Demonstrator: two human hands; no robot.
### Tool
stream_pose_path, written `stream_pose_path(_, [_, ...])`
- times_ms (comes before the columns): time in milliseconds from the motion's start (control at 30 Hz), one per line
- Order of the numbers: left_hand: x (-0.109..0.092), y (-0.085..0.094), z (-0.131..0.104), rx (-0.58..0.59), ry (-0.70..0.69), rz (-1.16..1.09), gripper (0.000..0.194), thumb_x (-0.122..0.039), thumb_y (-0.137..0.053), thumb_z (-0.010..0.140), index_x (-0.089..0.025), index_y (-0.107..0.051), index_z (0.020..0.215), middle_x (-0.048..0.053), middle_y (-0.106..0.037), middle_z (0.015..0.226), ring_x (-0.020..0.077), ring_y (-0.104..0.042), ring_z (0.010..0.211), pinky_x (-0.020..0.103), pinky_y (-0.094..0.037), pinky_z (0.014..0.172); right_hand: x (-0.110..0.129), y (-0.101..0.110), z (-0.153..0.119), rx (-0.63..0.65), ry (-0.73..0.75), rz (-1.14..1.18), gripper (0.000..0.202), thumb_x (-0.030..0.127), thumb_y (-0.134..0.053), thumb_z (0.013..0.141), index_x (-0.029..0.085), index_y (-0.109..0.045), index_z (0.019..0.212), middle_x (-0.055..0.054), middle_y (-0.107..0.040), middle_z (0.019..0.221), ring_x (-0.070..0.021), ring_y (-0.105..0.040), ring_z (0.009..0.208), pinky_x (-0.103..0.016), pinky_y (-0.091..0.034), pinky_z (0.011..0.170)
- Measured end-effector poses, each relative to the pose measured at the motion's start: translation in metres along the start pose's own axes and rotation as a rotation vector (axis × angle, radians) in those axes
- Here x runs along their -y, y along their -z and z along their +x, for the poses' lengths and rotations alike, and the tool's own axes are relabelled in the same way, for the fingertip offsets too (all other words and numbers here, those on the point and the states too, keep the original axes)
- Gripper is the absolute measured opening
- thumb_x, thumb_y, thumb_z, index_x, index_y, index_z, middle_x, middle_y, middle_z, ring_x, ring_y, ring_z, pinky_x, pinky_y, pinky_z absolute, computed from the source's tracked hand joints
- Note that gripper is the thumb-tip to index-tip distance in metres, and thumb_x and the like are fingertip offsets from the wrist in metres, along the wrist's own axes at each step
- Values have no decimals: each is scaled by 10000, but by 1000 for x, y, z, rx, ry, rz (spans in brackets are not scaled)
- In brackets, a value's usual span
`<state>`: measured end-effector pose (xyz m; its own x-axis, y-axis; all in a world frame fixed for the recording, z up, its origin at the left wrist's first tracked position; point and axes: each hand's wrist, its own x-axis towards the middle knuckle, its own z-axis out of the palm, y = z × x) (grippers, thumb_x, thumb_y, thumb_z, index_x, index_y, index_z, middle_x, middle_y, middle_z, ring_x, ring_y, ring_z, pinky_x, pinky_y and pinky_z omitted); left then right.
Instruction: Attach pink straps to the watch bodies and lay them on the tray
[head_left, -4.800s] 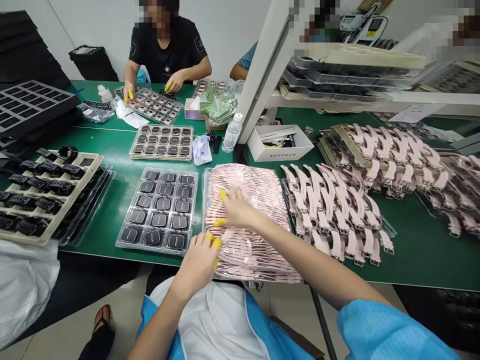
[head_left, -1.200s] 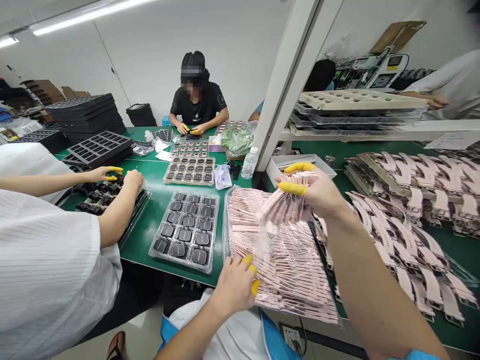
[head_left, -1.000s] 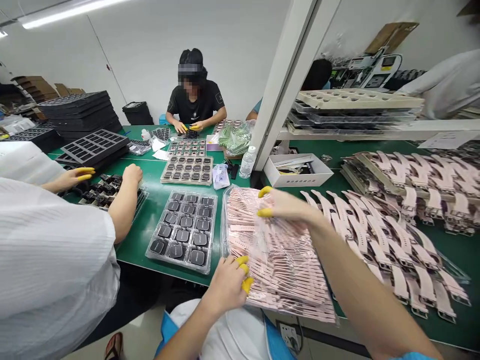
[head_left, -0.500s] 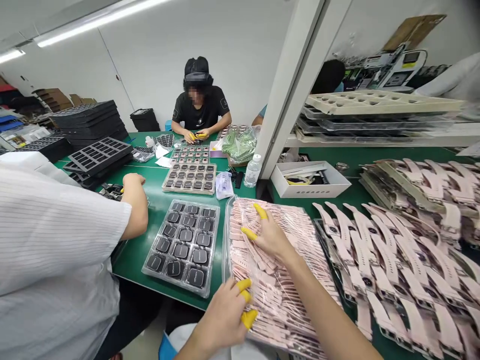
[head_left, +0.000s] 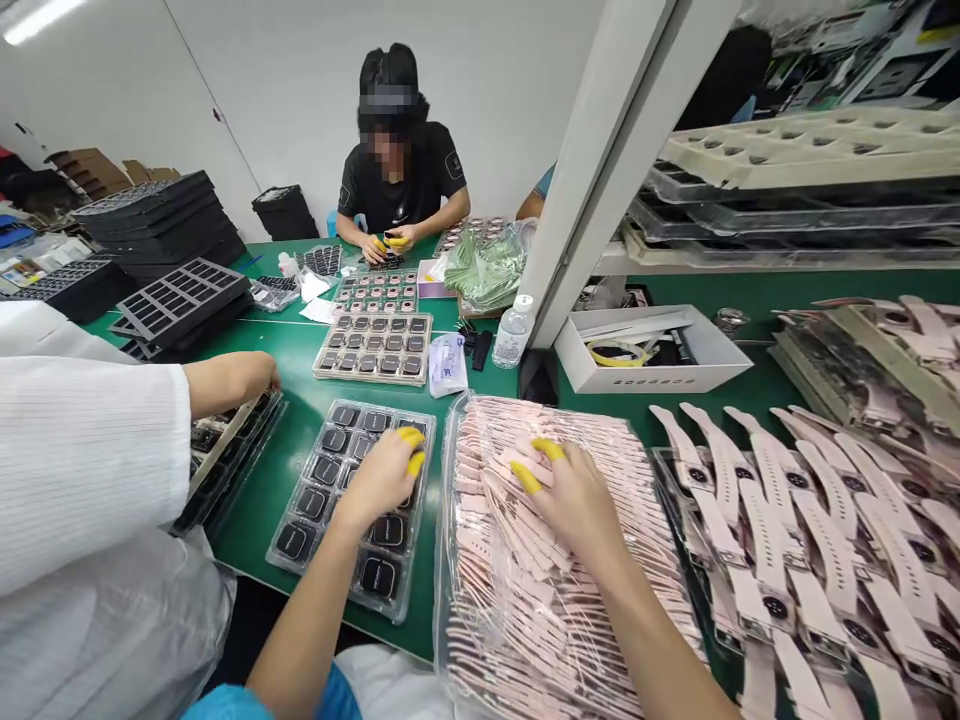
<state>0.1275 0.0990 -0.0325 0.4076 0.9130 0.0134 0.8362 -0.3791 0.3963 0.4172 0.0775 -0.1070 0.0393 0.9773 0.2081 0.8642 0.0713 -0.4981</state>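
The worktop [head_left: 247, 540] is smooth with a faint sheen. Near the middle, matt, rubbery straps [head_left: 570, 625] lie under a glossy, creased plastic bag [head_left: 445, 560]; at right, others end in shiny metal buckles [head_left: 831, 650]. The near tray [head_left: 409, 595] is clear, glossy plastic, its squares [head_left: 379, 577] smooth. The finger covers [head_left: 526, 477] look like thin matt rubber. The far bottle [head_left: 513, 337] is clear plastic, the box [head_left: 652, 378] smooth-walled. At far left, the stacked trays [head_left: 154, 230] look matt; the near-left sleeve [head_left: 90, 440] is ribbed cloth.
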Motion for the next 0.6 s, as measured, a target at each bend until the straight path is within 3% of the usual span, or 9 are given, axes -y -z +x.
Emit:
stream_pose_path(133, [25,-17,46,60,87,366,316,-30,-515,925,-160,-720,1126,161,-705,1199,310,-601,1173,437,-536,938,-10,-9,-1,17,-36,174,413,521,-507,971,234,-654,1231,-149,-637,1169,-359,-620,1141,-518,-528,981])
stream_pose_path(300, [28,-25,62,88,54,410,244,-70,-505,944,-126,-739,985,190,-712,1091,326,-597,1132,467,-495,944,-23,-18,3,19,-158,560,362,539,-566,956,243,-676,1134,-118,-638,1157,-296,-683,1108,-437,-576,969])
stream_pose_path(500, [36,-15,53,82,79,270,193,-164,-514,976,-157,-703,1017,142,-732,1063,276,-663,1049,378,-499,898,-20,-12,6,72,-209,646,395,570,-647,899,213,-647,1068,-93,-681,1092,-268,-678,1044,-408,-538,977])
stream_pose_path(600, [44,-21,38,8,172,-142,161,-215,-508,988,-199,-638,1082,91,-744,1084,232,-698,996,321,-506,850,-20,-7,8,110,-207,675,377,583,-673,865,230,-577,955,-60,-687,984,-255,-684,959,-386,-546,897])
